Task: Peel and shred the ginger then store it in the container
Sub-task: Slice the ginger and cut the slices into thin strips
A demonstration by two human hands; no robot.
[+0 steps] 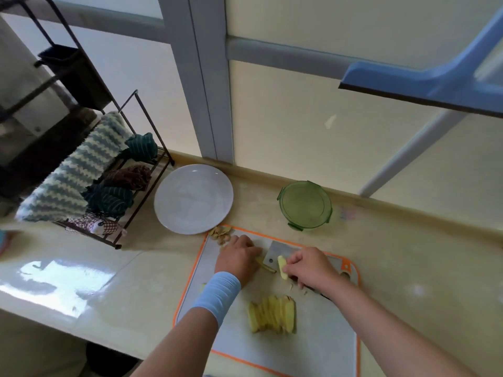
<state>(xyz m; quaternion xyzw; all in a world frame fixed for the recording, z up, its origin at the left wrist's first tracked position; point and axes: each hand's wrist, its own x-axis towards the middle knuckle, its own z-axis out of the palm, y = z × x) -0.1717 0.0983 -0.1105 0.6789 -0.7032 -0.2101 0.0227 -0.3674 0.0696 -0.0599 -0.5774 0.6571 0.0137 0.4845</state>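
Observation:
A white cutting board [321,346] with an orange rim lies on the counter. Near its middle sits a fanned row of yellow ginger slices [272,314]. At the far end my left hand [239,257] presses down on a small piece of ginger [262,262] beside the cleaver blade [280,254]. My right hand [310,266] grips the cleaver's handle, and a ginger slice [282,267] stands against the blade at its fingers. A pile of ginger peel [221,235] lies at the board's far left corner. The green lidded container [304,204] stands beyond the board.
A white plate [193,198] sits left of the container near the wall. A black wire rack [119,191] with folded cloths stands at the far left. A blue shelf edge [424,85] juts out above on the right.

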